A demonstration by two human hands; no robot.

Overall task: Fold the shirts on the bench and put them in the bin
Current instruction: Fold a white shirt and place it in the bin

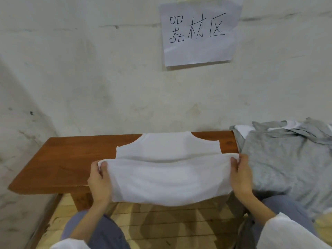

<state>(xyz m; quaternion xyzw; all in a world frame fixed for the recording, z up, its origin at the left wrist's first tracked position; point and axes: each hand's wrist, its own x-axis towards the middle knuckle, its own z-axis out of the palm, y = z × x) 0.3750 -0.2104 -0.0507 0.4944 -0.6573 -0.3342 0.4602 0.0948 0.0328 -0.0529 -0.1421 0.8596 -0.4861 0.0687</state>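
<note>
A white shirt [168, 169] lies across the middle of the brown wooden bench [71, 159], its upper part flat on the wood near the wall while its lower part is folded up toward the person and hangs off the front edge. The left hand [99, 180] pinches the left end of the fold, thumb on top of the cloth and fingers curled under it. The right hand [240, 174] pinches the right end in the same way, so the folded edge runs fairly taut between the two hands. Just beside the right hand, a heap of grey shirts [287, 159] covers the right end of the bench and spills over its front, with a bit of white cloth showing at the top of the heap. The person's knees in blue-grey trousers and white sleeves fill the bottom of the view, over a light wooden floor [161, 227]. On the pale, stained wall [89, 78] behind the bench hangs a paper sign [199, 31] with three handwritten characters.
</note>
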